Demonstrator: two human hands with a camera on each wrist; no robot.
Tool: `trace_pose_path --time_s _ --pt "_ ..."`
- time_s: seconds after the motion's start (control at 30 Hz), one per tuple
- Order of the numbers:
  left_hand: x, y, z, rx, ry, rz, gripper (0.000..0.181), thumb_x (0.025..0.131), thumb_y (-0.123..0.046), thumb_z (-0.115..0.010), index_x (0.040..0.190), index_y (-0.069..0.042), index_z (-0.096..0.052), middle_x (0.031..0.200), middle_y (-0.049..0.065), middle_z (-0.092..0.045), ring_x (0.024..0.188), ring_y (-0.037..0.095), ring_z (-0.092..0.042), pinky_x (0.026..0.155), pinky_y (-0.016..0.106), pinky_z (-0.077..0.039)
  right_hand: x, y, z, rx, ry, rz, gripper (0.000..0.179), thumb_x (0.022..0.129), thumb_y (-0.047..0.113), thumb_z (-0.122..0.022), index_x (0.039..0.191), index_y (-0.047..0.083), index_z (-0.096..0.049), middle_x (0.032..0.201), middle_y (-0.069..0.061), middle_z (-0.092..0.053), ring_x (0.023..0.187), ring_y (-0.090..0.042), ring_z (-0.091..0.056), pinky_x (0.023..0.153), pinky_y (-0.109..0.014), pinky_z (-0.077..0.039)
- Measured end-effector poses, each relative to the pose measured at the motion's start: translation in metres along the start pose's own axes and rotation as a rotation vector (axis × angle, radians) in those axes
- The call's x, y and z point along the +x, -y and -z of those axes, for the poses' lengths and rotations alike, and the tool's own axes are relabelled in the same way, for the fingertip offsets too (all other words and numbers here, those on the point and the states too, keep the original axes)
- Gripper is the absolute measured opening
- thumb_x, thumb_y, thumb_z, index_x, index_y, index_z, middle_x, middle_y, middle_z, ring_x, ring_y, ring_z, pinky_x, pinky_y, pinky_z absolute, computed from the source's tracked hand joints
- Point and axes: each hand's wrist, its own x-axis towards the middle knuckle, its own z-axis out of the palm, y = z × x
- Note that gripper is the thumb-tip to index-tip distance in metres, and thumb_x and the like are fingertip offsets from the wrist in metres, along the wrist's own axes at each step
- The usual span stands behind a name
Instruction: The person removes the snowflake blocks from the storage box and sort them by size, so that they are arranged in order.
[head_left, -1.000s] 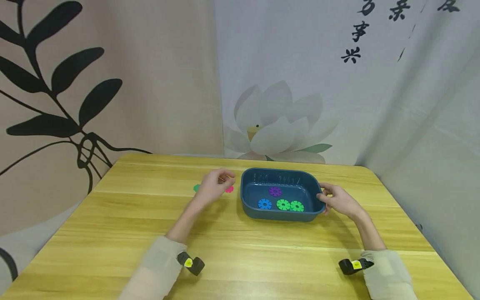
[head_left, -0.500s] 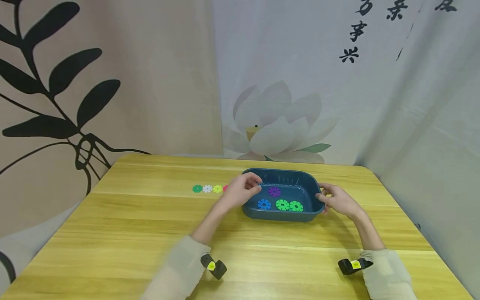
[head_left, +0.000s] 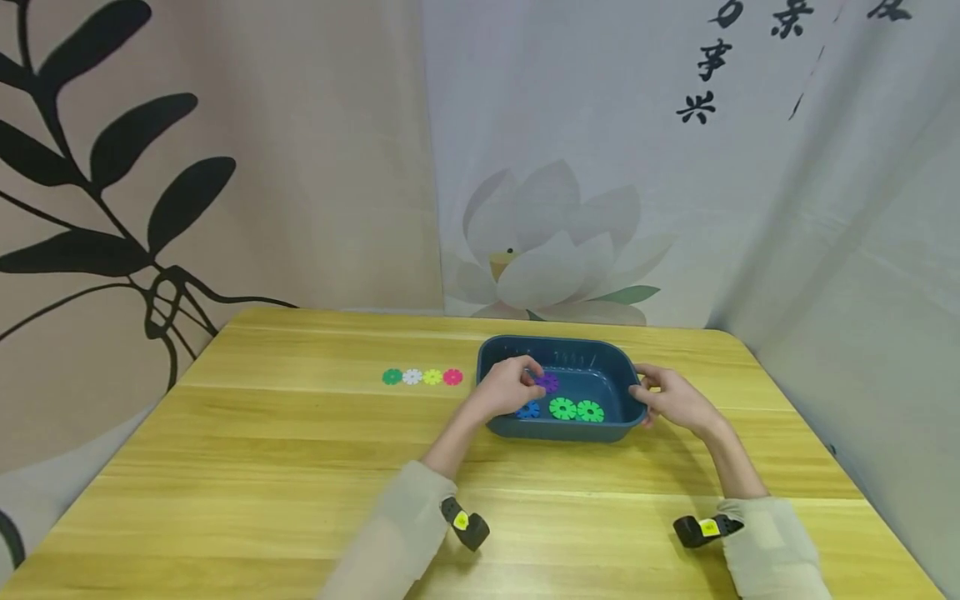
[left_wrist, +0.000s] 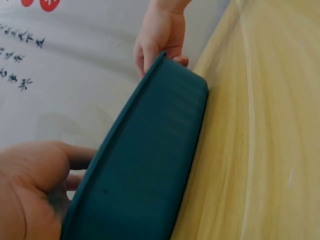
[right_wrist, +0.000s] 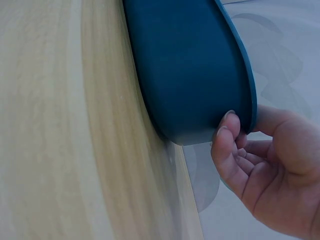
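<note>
My left hand (head_left: 513, 388) reaches over the near-left part of a dark blue-green, glossy, rounded rectangular basin (head_left: 562, 431), fingers bent, thumb slightly apart from forefinger. A purple notched flat disc (head_left: 551, 382) lies right at those fingertips, partly covered; whether I have hold of it I cannot tell. Just below them, partly hidden, is a blue notched disc (head_left: 529, 410); to their right and nearer me, two bright green notched discs (head_left: 576, 410) lie side by side. My right hand (head_left: 677, 402) pinches the basin's right end, fingers curled beneath the rim. Left of my left fingers, on the pale yellow wooden table (head_left: 300, 467), run a dark green disc (head_left: 392, 377), a white disc (head_left: 412, 377), a yellow disc (head_left: 432, 377) and a pink disc (head_left: 453, 377).
</note>
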Motion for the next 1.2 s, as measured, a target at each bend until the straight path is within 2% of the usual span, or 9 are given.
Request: trace_pose_path --time_s 0.2,0.37,0.53,0.67,0.77,0.9,0.97,1.03,1.2 --pt "0.011 0.000 -0.007 0.025 -0.012 0.106 0.027 0.095 -0.009 -0.071 0.120 -0.002 -0.064 0.101 0.008 -0.064 0.085 0.021 -0.059 0.074 0.036 -0.051 0.001 -0.002 0.000 -0.013 -0.004 0.001 0.057 0.104 0.007 -0.053 0.149 -0.017 -0.027 0.090 -0.021 -0.059 0.061 -0.030 -0.068 0.064 -0.038 -0.059" --pt "0.015 -0.001 -0.012 0.154 0.035 0.142 0.026 0.090 -0.004 -0.074 0.115 -0.003 -0.068 0.103 0.007 -0.065 0.085 0.019 -0.057 0.079 0.035 -0.051 0.002 -0.004 0.000 -0.028 -0.015 -0.007 0.056 0.104 0.008 -0.053 0.149 -0.016 -0.029 0.089 -0.019 -0.059 0.060 -0.028 -0.068 0.064 -0.036 -0.059" --pt "0.014 -0.005 -0.014 0.271 0.086 0.161 0.026 0.088 0.007 -0.065 0.109 -0.008 -0.071 0.119 0.010 -0.066 0.088 0.019 -0.052 0.070 0.029 -0.045 0.002 -0.006 0.001 -0.028 -0.011 -0.008 0.055 0.104 0.007 -0.052 0.149 -0.015 -0.029 0.088 -0.020 -0.058 0.061 -0.031 -0.067 0.064 -0.038 -0.059" --pt "0.013 -0.006 -0.016 0.290 0.104 0.190 0.026 0.088 0.008 -0.062 0.104 -0.010 -0.070 0.137 0.012 -0.059 0.100 0.022 -0.051 0.069 0.029 -0.041 0.002 -0.006 0.001 -0.025 -0.009 -0.008 0.055 0.104 0.006 -0.052 0.149 -0.015 -0.030 0.088 -0.022 -0.058 0.061 -0.031 -0.067 0.064 -0.040 -0.059" --pt "0.013 -0.005 -0.016 0.280 0.097 0.196 0.022 0.088 0.008 -0.063 0.098 -0.011 -0.070 0.140 0.012 -0.057 0.115 0.024 -0.052 0.075 0.031 -0.043 0.002 -0.007 0.001 -0.022 -0.007 -0.008 0.055 0.104 0.006 -0.052 0.149 -0.015 -0.029 0.089 -0.023 -0.058 0.061 -0.030 -0.067 0.064 -0.040 -0.059" --pt "0.013 -0.005 -0.016 0.248 0.058 0.157 0.015 0.088 0.004 -0.071 0.094 -0.010 -0.071 0.138 0.013 -0.059 0.128 0.028 -0.051 0.084 0.035 -0.050 0.002 -0.005 0.000 -0.017 -0.005 -0.007 0.055 0.104 0.007 -0.052 0.149 -0.016 -0.029 0.089 -0.023 -0.058 0.061 -0.030 -0.067 0.064 -0.040 -0.059" --pt "0.012 -0.004 -0.016 0.218 0.023 0.124 0.010 0.088 -0.003 -0.077 0.093 -0.008 -0.071 0.129 0.012 -0.064 0.121 0.028 -0.055 0.085 0.037 -0.052 0.001 -0.004 0.000 -0.015 -0.002 -0.002 0.055 0.104 0.007 -0.052 0.149 -0.016 -0.028 0.089 -0.023 -0.058 0.060 -0.030 -0.067 0.064 -0.040 -0.059" --pt "0.012 -0.004 -0.016 0.179 -0.016 0.086 0.012 0.088 -0.010 -0.080 0.094 -0.007 -0.070 0.112 0.009 -0.069 0.103 0.025 -0.061 0.083 0.036 -0.053 0.001 -0.003 0.000 -0.012 -0.004 -0.001 0.055 0.104 0.007 -0.052 0.149 -0.016 -0.029 0.089 -0.022 -0.058 0.060 -0.029 -0.067 0.063 -0.040 -0.059" --pt "0.009 -0.003 -0.014 0.040 -0.108 0.006 0.013 0.089 -0.015 -0.079 0.096 -0.006 -0.070 0.084 0.002 -0.066 0.073 0.016 -0.058 0.067 0.029 -0.052 0.000 0.000 0.000 -0.002 -0.004 -0.003 0.057 0.104 0.007 -0.053 0.149 -0.017 -0.028 0.089 -0.021 -0.058 0.061 -0.029 -0.067 0.063 -0.037 -0.059"
